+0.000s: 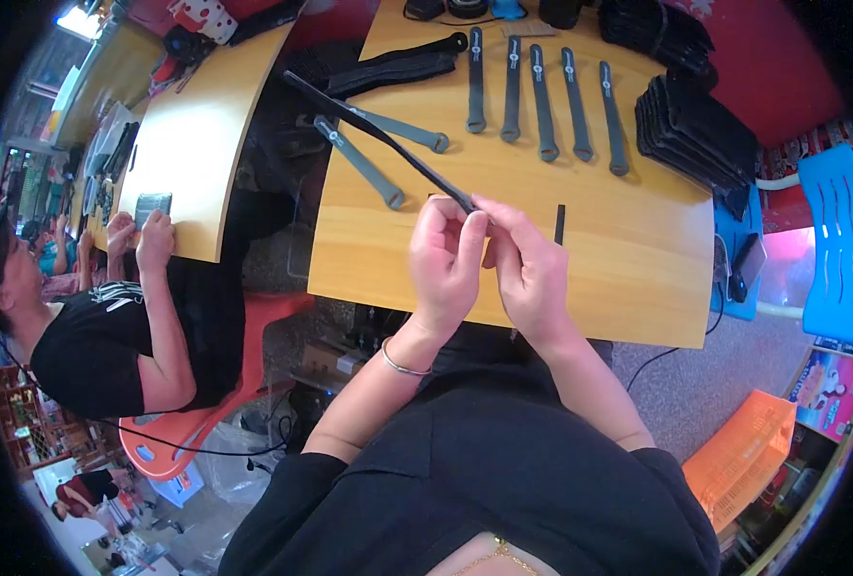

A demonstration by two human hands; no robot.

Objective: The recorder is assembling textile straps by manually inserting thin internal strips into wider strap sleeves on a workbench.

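Note:
A long, thin black strap (378, 134) slants from my fingers up to the left across the table. My left hand (448, 254) pinches its near end, thumb pressed against the fingers. Close beside it, my right hand (532, 264) is closed on the same end; the fingertips hide what lies between them. Two grey straps (361, 165) with a slotted end lie left of my hands, partly crossed by the held strap. Farther back, several similar grey straps (540, 101) are laid side by side. A short black strip (560, 225) rests right of my right hand.
Black strap bundles (397, 73) lie at the back left, with black stacks (692, 134) at the right edge. A co-worker (95, 336) sits at a neighbouring table (191, 125). A blue chair (834, 240) and orange crate (741, 456) stand right.

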